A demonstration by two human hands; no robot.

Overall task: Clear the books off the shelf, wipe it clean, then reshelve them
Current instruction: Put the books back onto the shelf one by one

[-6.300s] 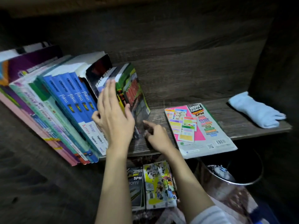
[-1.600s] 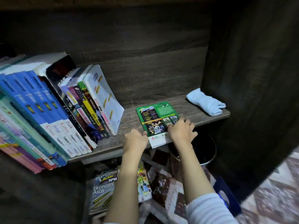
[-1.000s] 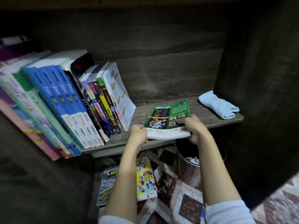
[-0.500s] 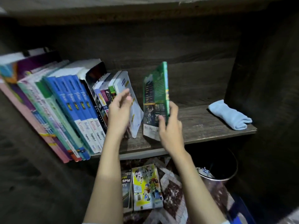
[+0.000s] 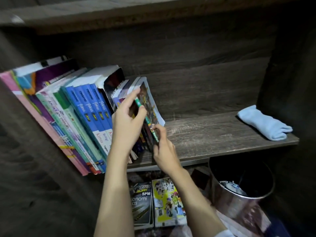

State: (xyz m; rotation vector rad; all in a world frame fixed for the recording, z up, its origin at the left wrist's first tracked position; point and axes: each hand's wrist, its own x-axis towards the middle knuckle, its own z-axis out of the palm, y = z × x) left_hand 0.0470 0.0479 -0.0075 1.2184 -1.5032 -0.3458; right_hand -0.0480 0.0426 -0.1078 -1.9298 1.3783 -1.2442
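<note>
Two hands: both on one green-spined book (image 5: 147,117) at the right end of the row.
Left hand (image 5: 127,124): high on the book. Forefinger stretched up the cover, thumb pressed to the spine, the book pinched between them.
Right hand (image 5: 164,147): lower down, fingers curled, pinching the foot of the spine just above the board.
Green-spined book: on edge on the shelf (image 5: 213,134), tilted left against its neighbours, spine toward me, dark picture cover facing right.
Row of books (image 5: 71,117): fills the left part of the shelf, every one slanting left.
Blue spines (image 5: 92,108): several alike in mid-row, marked "fokus".
Spiral-bound book (image 5: 113,81): black cover, just left of the left hand's fingertips.
Pink cover (image 5: 34,117): at the far left of the row.
Cloth (image 5: 261,125): pale blue, bunched, lying at the shelf's right end near the side wall, well apart from both hands.
Floor books (image 5: 168,202): two flat side by side under the shelf, between the forearms. One is dark and reads "SPM"; the other is yellow with cartoon figures.
Bin (image 5: 239,200): round, shiny metal, standing under the right part of the shelf, with pale scraps inside.
Sleeve (image 5: 224,234): white cuff on the right forearm, at the bottom edge of view.
</note>
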